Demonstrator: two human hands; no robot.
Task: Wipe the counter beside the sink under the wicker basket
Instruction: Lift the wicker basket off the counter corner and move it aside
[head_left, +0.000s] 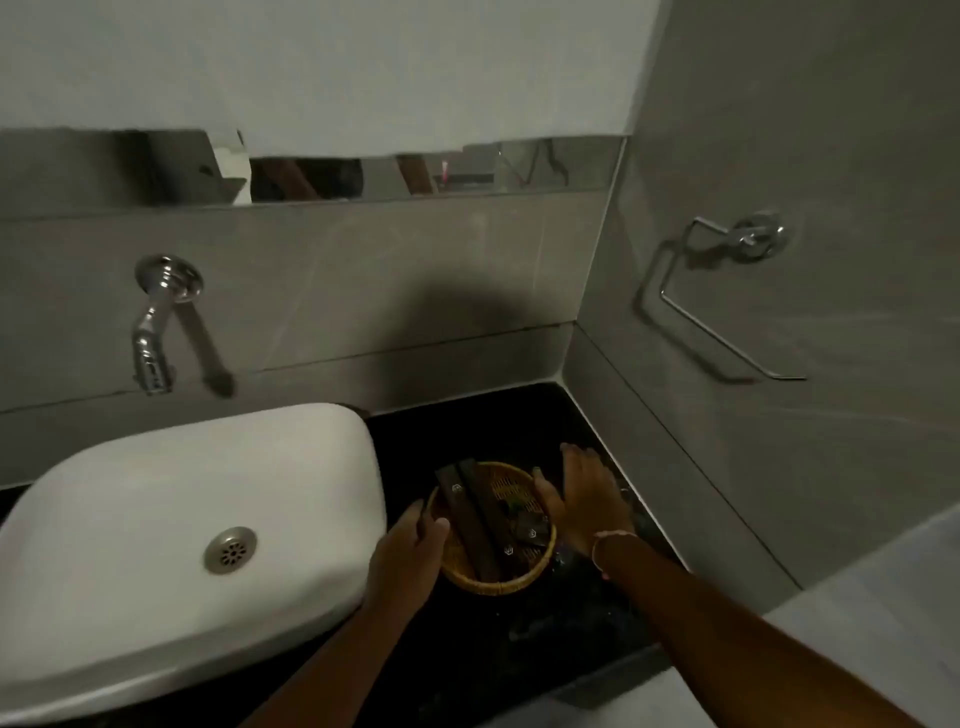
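Note:
A round wicker basket (511, 491) sits on the black counter (483, 421) just right of the white sink (182, 519). Inside it lie dark flat packets (480, 525). My left hand (410, 551) grips the basket's left rim, thumb over the edge. My right hand (584, 499) rests on the basket's right rim, thumb inside and fingers spread on the outer side. No cloth is visible in either hand.
A chrome wall tap (156, 322) juts out above the sink. A chrome towel ring (727, 291) hangs on the right wall, which meets the counter close behind my right hand. A mirror strip (415, 171) runs along the back wall.

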